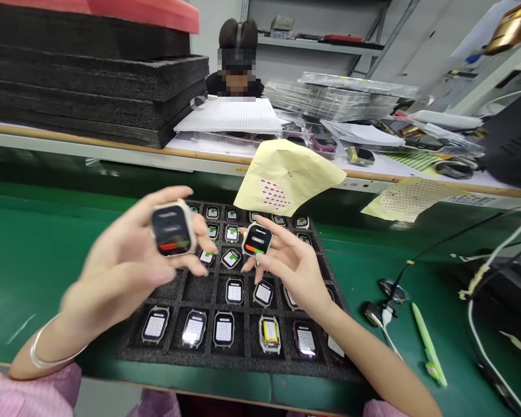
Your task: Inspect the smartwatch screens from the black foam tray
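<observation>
My left hand (113, 263), slightly blurred, grips a strapless smartwatch (170, 223) with its lit dark screen turned towards me. Orange and green areas show low on that screen. To the right, my right hand (301, 269) pinches a second smartwatch (257, 231), also lit, with a similar orange and green strip. Both are held above a black foam tray (200, 360) divided into compartments. Several watch bodies lie in it, such as a white-screened one (223, 329). One watch (269, 334) lies with a yellow inner part exposed. My forearms and hands hide parts of the tray.
A green pen (429, 347) and cables with a round charger (372, 313) lie right of the tray. Yellow paper (289, 174) hangs from the shelf edge. Stacked black foam (91, 87) stands upper left. A person (237, 81) is beyond the shelf.
</observation>
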`<state>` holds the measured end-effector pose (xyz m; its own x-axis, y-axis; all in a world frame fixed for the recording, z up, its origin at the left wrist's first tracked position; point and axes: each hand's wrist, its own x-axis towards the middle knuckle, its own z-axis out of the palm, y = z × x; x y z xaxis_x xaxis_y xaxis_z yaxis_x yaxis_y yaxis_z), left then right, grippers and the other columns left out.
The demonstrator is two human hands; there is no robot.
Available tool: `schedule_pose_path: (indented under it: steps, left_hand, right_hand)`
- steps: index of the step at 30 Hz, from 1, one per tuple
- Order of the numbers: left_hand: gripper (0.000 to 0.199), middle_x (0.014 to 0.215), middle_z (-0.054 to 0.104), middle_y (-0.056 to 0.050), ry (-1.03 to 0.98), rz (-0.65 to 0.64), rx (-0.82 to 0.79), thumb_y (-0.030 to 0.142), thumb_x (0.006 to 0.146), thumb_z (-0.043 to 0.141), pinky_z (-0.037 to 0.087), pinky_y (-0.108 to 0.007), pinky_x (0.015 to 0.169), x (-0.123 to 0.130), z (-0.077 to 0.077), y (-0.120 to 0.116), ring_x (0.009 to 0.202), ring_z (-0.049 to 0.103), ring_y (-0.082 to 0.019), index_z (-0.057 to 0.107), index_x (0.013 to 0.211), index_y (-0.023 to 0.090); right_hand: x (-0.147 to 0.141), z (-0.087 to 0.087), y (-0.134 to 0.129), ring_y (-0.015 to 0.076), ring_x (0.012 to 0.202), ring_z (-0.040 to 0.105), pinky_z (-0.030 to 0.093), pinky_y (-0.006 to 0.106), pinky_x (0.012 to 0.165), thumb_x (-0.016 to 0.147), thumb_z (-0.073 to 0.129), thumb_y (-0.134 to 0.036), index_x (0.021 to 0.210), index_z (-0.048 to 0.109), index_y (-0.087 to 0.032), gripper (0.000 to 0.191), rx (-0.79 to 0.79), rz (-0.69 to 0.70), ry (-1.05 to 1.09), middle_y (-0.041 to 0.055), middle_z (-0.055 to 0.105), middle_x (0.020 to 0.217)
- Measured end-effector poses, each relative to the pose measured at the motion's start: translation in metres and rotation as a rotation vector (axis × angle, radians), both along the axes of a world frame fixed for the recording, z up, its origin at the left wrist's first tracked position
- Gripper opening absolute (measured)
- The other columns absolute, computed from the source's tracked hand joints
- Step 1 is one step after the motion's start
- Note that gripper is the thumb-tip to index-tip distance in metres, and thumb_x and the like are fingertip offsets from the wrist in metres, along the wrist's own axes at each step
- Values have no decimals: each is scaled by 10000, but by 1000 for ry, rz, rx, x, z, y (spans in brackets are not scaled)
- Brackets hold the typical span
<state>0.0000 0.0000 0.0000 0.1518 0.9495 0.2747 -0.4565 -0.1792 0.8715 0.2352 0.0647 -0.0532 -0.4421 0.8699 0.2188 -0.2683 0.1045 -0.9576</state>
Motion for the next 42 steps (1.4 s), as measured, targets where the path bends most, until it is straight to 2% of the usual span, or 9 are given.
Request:
schedule_pose_path:
  steps: [5, 10, 14, 18, 23, 26, 32, 37, 42]
  left_hand:
    - [495, 1006, 658, -67, 88, -106, -202, 108, 825, 670, 602, -304, 776, 27, -37, 25, 910, 659, -187, 496, 1279, 198]
    - [460, 955, 661, -55, 129, -166, -201, 137, 848, 645, 615, -298, 724, 37, -56, 29, 851, 666, -172, 487, 1276, 193]
    - [533, 987, 655, -54, 119, -171, -173, 80, 790, 674, 611, -332, 772, 38, -58, 29, 894, 661, -188, 488, 1275, 202]
    - [552, 1011, 649, -62, 108, -218, -165, 42, 770, 647, 603, -367, 807, 39, -59, 29, 929, 646, -199, 490, 1275, 198]
    - [423, 991, 653, -80, 76, -196, -170, 124, 863, 588, 613, -362, 779, 39, -61, 33, 916, 647, -192, 487, 1271, 174]
    - [374, 968, 659, -85, 76, -179, -194, 163, 902, 558, 618, -340, 749, 39, -61, 34, 874, 663, -184, 482, 1268, 161]
    - [434, 955, 665, -81, 60, -171, -166, 144, 851, 612, 618, -326, 726, 38, -64, 36, 892, 663, -198, 484, 1266, 163]
    - [591, 972, 653, -58, 118, -168, -136, 75, 765, 688, 605, -326, 771, 38, -62, 34, 901, 658, -189, 450, 1295, 184]
    - [516, 947, 656, -68, 158, -146, -174, 134, 813, 664, 610, -322, 708, 40, -61, 33, 865, 656, -189, 460, 1285, 170]
  right_hand:
    - [3, 4, -12, 217, 742, 702, 550, 275, 500, 849, 600, -95, 1346, 519, -254, 528, 8, 80, 29, 55, 654, 957]
    - [2, 0, -13, 194, 706, 695, 539, 255, 489, 852, 611, -113, 1308, 555, -238, 476, 28, -9, -32, 48, 668, 924]
    - [0, -1, -8, 166, 593, 672, 488, 229, 423, 883, 638, -227, 1228, 601, -208, 347, 42, -122, -127, 44, 676, 842]
    - [-1, -2, -3, 114, 467, 616, 403, 197, 357, 870, 667, -243, 1124, 640, -195, 260, 37, -186, -193, 46, 687, 854]
    - [4, -2, -3, 136, 513, 649, 424, 201, 380, 902, 630, -244, 1160, 643, -207, 261, 66, -124, -189, 33, 677, 803]
    - [9, 1, -6, 166, 582, 680, 468, 220, 424, 883, 643, -192, 1230, 611, -215, 349, 54, -52, -172, 41, 680, 837]
    - [19, 7, -16, 193, 685, 700, 524, 249, 510, 846, 681, -125, 1303, 552, -203, 482, -3, -18, -209, 51, 696, 842]
    - [24, 0, -16, 197, 669, 701, 527, 255, 507, 856, 667, -135, 1317, 545, -199, 481, -11, -5, -192, 56, 705, 830]
    - [23, -4, -14, 214, 628, 705, 522, 261, 448, 909, 592, -218, 1261, 599, -192, 354, -26, -19, -108, 57, 693, 814]
